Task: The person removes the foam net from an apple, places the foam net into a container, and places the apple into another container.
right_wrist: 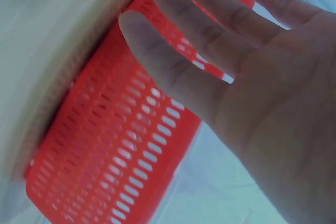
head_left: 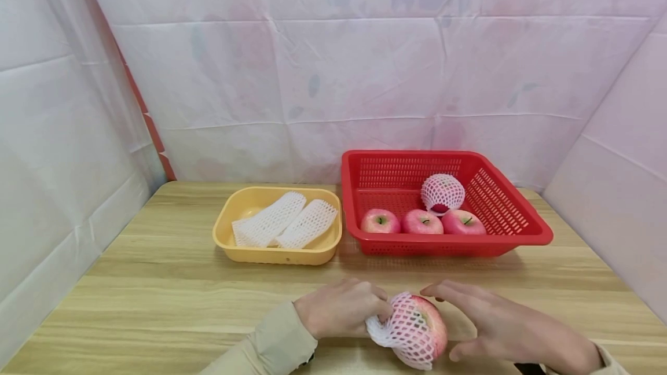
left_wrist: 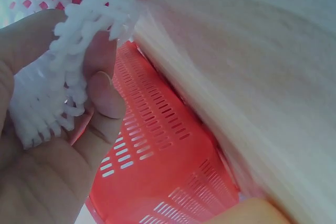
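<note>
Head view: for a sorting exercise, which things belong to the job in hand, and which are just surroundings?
Seems part of the job:
apple, partly netted, near the right hand's grip
foam net, in the left hand's grip
spare nets in the yellow tray
red basket with three bare apples and one netted apple

Just surroundings:
wooden table
printed cloth behind it
</note>
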Available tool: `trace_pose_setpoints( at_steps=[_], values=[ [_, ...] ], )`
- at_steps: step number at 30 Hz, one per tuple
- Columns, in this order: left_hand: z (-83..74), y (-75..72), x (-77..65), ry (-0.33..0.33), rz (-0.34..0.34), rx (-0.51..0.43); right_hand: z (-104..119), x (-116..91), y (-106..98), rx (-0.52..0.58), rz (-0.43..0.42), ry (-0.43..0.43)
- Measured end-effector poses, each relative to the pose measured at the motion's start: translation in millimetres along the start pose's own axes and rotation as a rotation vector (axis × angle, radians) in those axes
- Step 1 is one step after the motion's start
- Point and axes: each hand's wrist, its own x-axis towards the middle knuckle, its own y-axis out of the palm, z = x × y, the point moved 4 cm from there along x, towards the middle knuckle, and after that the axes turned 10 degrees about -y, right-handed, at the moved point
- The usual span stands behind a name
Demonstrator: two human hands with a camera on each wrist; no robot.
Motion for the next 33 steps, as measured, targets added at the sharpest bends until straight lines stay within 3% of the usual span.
trace_pose_setpoints(
  at_steps=[4, 12, 22, 33],
  values=[
    [-0.8, 0.6, 0.5, 0.0, -0.008, 0.026, 5, 6, 6, 0.079, 0.022, 0.028],
    [-0.1, 2.0, 0.8, 0.0, -0.011, 0.015, 8, 17, 15, 0.094, 0.065, 0.072],
    [-2.5, 3.6, 1.3, -0.013, 0.004, 0.008, 7, 16, 16, 0.109, 0.123, 0.153],
    [-2.6, -0.6, -3.6, -0.007, -0.026, 0.045, 8, 23, 14, 0.128, 0.131, 0.119]
  ],
)
